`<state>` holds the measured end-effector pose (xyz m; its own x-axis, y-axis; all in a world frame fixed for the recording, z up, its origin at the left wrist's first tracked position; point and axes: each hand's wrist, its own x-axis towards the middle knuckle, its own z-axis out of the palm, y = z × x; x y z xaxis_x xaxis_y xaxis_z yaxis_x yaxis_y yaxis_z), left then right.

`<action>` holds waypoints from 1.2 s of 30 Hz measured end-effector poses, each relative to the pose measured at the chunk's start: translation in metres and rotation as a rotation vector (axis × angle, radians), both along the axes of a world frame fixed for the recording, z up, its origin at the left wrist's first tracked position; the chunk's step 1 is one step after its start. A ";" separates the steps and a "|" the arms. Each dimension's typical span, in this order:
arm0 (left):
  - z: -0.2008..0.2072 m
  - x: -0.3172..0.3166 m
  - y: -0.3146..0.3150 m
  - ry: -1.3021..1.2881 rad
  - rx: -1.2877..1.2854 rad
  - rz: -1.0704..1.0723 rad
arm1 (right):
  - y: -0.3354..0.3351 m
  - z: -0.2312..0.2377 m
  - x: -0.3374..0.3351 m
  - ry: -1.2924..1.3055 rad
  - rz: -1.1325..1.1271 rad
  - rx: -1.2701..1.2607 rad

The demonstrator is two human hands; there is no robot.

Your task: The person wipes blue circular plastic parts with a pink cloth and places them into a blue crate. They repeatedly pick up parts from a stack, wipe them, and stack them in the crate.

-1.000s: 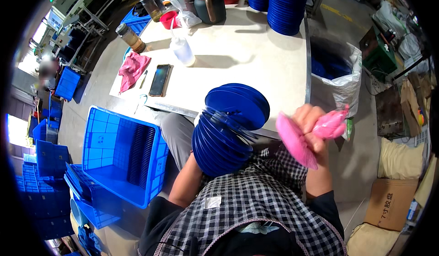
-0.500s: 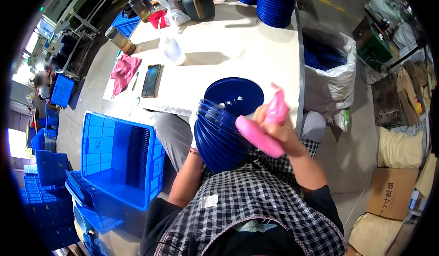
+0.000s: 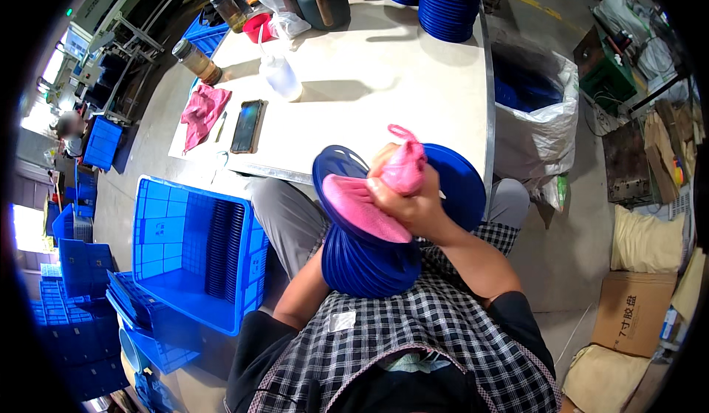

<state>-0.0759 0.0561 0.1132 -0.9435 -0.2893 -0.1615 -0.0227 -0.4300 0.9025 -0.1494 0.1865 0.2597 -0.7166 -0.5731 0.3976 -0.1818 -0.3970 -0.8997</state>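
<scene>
My right hand (image 3: 415, 210) is closed round the knotted top of a pink cloth pad (image 3: 362, 208). The pad's flat side lies against the face of a tilted dark blue plastic disc (image 3: 334, 156). Below that disc, a fanned stack of similar blue discs (image 3: 369, 269) leans at my lap. My left forearm (image 3: 304, 287) runs up behind the stack, and the discs hide my left hand and its fingers. Beyond my right hand, another round blue disc (image 3: 459, 184) sits at the table's near edge.
On the white table (image 3: 377, 81) are a phone (image 3: 247, 126), a pink cloth (image 3: 203, 114), a squeeze bottle (image 3: 281, 78) and tall disc stacks (image 3: 448, 7). A blue crate (image 3: 177, 265) with discs stands left; a white sack (image 3: 543, 140) stands right.
My right hand has moved left with the pink pad, from the stack's right side onto a disc face. The fanned stack has dropped closer to my lap, and one disc now stands apart from it.
</scene>
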 end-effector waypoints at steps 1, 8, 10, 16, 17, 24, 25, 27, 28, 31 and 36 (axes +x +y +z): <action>0.001 0.002 -0.001 -0.001 0.002 0.004 | -0.007 -0.006 0.002 0.043 -0.016 -0.010; -0.005 -0.001 0.001 -0.001 -0.026 -0.006 | -0.028 -0.029 -0.001 0.206 -0.243 -0.071; -0.012 -0.003 -0.001 -0.008 -0.046 -0.010 | -0.033 -0.034 -0.022 0.453 -0.364 0.121; 0.028 -0.004 -0.004 0.014 -0.029 0.004 | 0.048 -0.065 -0.005 0.222 -0.010 0.366; 0.027 -0.003 -0.005 0.013 -0.023 -0.001 | 0.056 -0.078 0.001 0.215 0.025 0.282; 0.011 -0.004 -0.008 -0.017 -0.039 -0.036 | 0.038 -0.049 0.032 -0.133 0.023 0.002; 0.011 -0.008 -0.004 -0.015 -0.042 -0.047 | 0.029 -0.054 0.013 -0.011 -0.053 0.069; 0.010 -0.013 -0.003 -0.020 -0.048 -0.058 | 0.016 -0.076 -0.011 0.115 -0.193 0.309; 0.009 -0.017 -0.004 -0.009 -0.047 -0.065 | 0.023 -0.082 -0.016 0.080 -0.196 0.337; 0.015 -0.014 -0.011 -0.004 -0.037 -0.066 | 0.046 -0.088 0.012 -0.148 0.008 0.289; 0.016 -0.004 -0.003 -0.030 -0.033 -0.065 | 0.020 -0.064 -0.004 0.011 -0.191 0.122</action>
